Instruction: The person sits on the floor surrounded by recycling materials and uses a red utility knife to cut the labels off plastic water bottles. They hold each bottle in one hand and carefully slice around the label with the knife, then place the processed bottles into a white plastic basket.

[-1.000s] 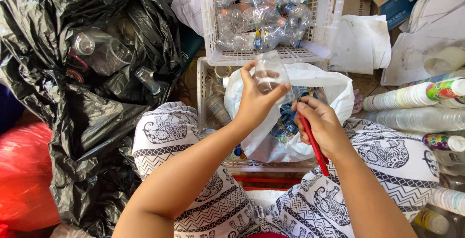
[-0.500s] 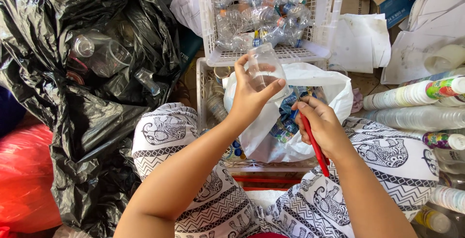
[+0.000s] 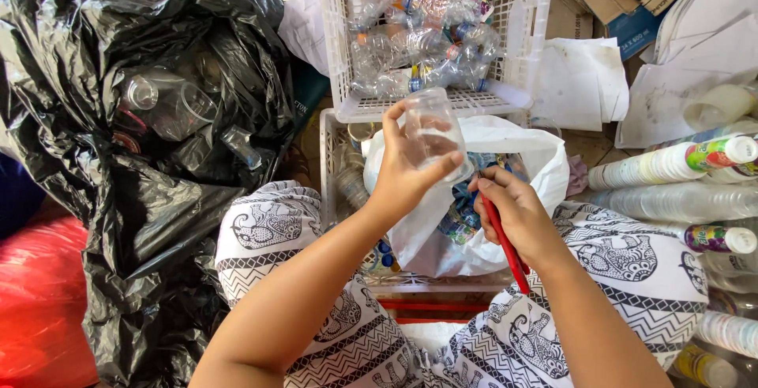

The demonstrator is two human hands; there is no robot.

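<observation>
Gripping a clear plastic bottle [image 3: 430, 131] between thumb and fingers, the left hand [image 3: 410, 171] lifts it above the white bag [image 3: 505, 191] that sits in a white crate [image 3: 335, 167]. Just beside it, the right hand [image 3: 513, 214] is clenched around a red tool [image 3: 505, 246].

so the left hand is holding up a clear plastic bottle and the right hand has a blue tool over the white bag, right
Not quite: the tool in the right hand is red, not blue, as the head view shows. The rest holds: the left hand holds up a clear plastic bottle, and the right hand is over the white bag.
</observation>
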